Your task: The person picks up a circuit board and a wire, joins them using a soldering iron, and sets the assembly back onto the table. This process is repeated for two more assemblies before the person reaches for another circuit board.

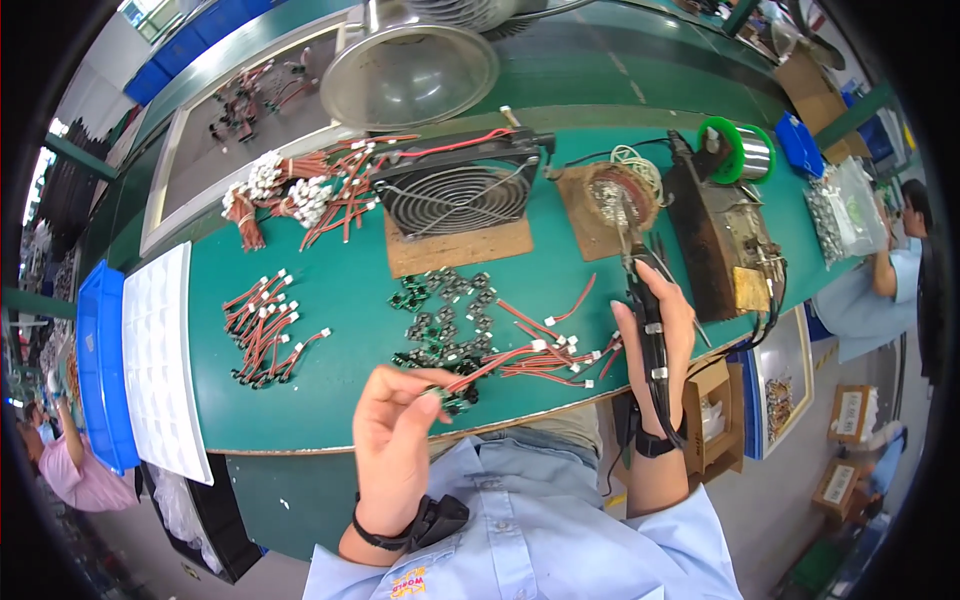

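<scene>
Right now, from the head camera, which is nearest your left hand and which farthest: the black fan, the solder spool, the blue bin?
From the left hand:
1. Black fan, straight ahead across the bench.
2. Blue bin, far left, past the bench edge.
3. Solder spool, far right corner.

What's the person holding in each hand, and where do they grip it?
The left hand pinches a small circuit board by its edge, wires attached. The right hand grips a soldering iron around its black handle.

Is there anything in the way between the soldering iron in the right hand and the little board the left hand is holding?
Only loose red wires with white connectors lie on the green mat between the black soldering iron and the small circuit board.
</scene>
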